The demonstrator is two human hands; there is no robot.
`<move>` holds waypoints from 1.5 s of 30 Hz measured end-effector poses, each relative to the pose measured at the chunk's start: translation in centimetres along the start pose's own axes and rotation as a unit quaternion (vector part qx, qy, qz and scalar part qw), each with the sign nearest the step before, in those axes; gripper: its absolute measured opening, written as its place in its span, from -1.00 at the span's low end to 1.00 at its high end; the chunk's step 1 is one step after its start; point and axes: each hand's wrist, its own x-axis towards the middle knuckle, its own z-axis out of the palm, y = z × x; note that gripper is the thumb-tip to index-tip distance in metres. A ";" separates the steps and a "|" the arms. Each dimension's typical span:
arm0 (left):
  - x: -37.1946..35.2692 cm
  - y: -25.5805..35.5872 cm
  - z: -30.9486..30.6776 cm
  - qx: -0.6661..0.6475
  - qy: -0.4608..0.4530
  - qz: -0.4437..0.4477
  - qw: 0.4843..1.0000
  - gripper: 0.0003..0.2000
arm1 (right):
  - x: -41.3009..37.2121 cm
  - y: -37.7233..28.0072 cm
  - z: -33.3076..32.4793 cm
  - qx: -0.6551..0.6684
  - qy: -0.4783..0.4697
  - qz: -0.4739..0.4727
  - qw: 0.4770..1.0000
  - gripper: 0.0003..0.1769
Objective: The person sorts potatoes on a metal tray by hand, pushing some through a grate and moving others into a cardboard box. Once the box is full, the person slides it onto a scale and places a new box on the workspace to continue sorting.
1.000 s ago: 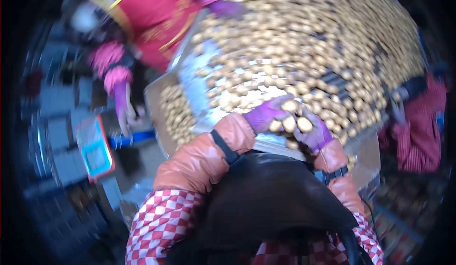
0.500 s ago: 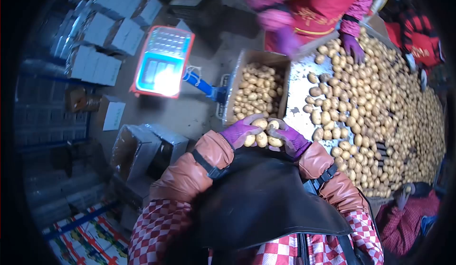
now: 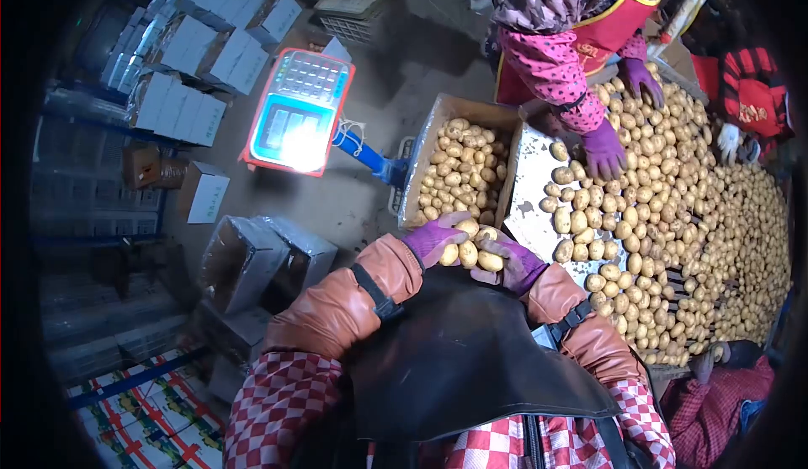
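My left hand [image 3: 436, 238], in a purple glove, closes round the left side of a cluster of potatoes [image 3: 468, 254]. From the right, my right hand [image 3: 515, 263], gloved the same way, grips the same cluster. Both hands are at the near edge of an open cardboard box [image 3: 512, 174] with several potatoes [image 3: 461, 162] inside. To the box's right, a metal sorting table [image 3: 532, 164] bears a wide spread of potatoes [image 3: 665, 174]. My fingertips are partly hidden by the potatoes.
A lit scale display [image 3: 295, 120] on a blue post stands left of the box. A co-worker's gloved hand [image 3: 604, 151] rests on the table's potatoes. Other people are at the right. Empty cartons [image 3: 244, 263] and stacked white boxes [image 3: 181, 116] are at the left.
The co-worker's blurred hand has moved from beside the box onto the potatoes on the table. My hands still hold the cluster, with the potatoes slightly shifted between them.
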 end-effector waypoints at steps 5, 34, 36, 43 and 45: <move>0.8 -1.1 3.0 -0.179 0.011 -0.131 0.975 -0.55 | -1.2 2.7 -3.7 0.057 -0.003 -0.001 0.998 -0.52; 24.7 -14.4 -6.9 0.572 0.142 0.149 0.794 -0.30 | 11.2 9.1 -7.3 0.154 0.425 -0.151 0.879 -0.58; 21.1 -15.1 -7.5 0.530 0.052 0.164 0.830 -0.33 | 11.9 8.5 -6.8 0.075 0.433 -0.176 0.881 -0.58; 9.4 -17.4 -9.3 0.586 0.081 -0.126 0.796 -0.42 | 15.9 8.3 -8.6 -0.472 0.441 -0.276 0.712 -0.63; 9.0 -16.0 -8.3 0.584 0.097 -0.049 0.804 -0.55 | 17.9 7.4 -10.0 -0.568 0.431 -0.117 0.691 -0.69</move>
